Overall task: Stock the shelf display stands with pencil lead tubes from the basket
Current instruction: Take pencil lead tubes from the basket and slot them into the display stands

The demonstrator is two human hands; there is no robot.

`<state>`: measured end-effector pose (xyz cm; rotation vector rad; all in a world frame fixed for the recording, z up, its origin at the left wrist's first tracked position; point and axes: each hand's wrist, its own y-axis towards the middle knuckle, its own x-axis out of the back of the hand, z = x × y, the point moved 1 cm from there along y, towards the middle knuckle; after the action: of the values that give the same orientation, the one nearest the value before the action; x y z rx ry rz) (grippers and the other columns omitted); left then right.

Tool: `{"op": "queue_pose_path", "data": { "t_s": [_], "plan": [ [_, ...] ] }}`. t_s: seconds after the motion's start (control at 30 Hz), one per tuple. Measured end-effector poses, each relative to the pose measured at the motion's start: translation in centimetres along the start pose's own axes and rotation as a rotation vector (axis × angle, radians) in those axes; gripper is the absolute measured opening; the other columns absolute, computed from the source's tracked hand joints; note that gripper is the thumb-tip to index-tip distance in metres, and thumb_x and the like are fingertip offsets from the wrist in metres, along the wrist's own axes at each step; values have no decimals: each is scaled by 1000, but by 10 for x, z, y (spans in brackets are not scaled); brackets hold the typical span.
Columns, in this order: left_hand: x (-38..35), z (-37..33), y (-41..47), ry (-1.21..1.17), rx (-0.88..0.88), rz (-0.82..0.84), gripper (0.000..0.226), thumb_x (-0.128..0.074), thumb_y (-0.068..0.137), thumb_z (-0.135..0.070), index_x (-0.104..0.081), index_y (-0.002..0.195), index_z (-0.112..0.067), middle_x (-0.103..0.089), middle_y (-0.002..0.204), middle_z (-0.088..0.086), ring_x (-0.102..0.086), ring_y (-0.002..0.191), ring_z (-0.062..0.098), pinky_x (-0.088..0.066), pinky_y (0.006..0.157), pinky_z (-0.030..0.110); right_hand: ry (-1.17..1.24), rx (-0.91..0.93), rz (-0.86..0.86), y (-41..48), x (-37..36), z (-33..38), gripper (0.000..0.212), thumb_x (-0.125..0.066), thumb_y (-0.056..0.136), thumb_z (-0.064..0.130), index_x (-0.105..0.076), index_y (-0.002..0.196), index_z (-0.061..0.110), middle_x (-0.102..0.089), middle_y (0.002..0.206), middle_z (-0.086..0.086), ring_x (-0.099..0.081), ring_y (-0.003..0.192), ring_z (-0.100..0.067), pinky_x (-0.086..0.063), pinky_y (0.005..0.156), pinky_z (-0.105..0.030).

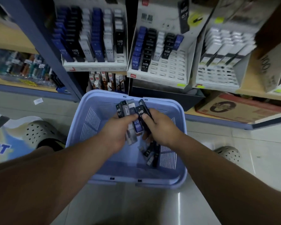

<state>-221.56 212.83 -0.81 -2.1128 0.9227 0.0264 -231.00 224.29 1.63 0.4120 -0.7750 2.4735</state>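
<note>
I get dim, bluish light; one bright glare streak on the floor tile [178, 202]; the display stands [94, 64] smear with motion blur, and the edges bow fisheye-style.

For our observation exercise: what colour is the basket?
The basket is pale lavender-blue, seen in the head view.

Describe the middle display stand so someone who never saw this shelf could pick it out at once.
On the shelf above the lilac basket stand three display stands. The middle stand has a header card picturing a black HB 0.7 tube and, unlike the fuller left stand, mostly empty slots at its front right.
</note>
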Motion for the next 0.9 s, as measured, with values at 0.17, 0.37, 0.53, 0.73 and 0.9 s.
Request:
{"op": "queue_pose_path", "data": {
  "t_s": [0.17,0.37,0.53,0.73,0.9],
  "plan": [
    [-35,-26,-46,-144,-12,97,28,-64,91,-10,-68,118,-2,-74,101,18,-73,77,28,-58,58,35,-219,124,-164,-40,34,37,24,-38,108,31,-49,92,17,-55,73,-1,-55,57,-8,-43,53,-25],
    [-65,-49,-100,-189,-23,187,33,-70,85,-19,-67,114,-3,-74,97,18,-73,75,30,-60,59,41,-278,196,-309,-79,57,78,34,-43,105,36,-56,91,7,-62,80,-11,-62,74,-33,-53,71,-47],
    [-64,-66,-130,-206,-82,140,40,-76,73,-19,-68,110,-6,-75,97,15,-73,78,28,-60,67,39,-333,236,-246,-105,63,109,36,-47,105,33,-62,86,6,-62,75,-9,-59,75,-29,-48,70,-39],
    [-46,-84,-149,-147,-111,52,37,-70,85,-11,-65,118,5,-73,104,21,-74,81,31,-59,62,37,-233,258,-83,-110,61,131,32,-48,105,34,-64,88,11,-69,87,-14,-69,77,-31,-58,77,-49],
    [-41,-99,-143,-98,-141,10,32,-69,88,-14,-67,115,4,-73,86,18,-70,61,27,-54,50,30,-118,262,-37,-100,65,136,28,-49,105,32,-65,88,17,-73,81,-10,-70,55,-20,-59,71,-50]
  ]
}}
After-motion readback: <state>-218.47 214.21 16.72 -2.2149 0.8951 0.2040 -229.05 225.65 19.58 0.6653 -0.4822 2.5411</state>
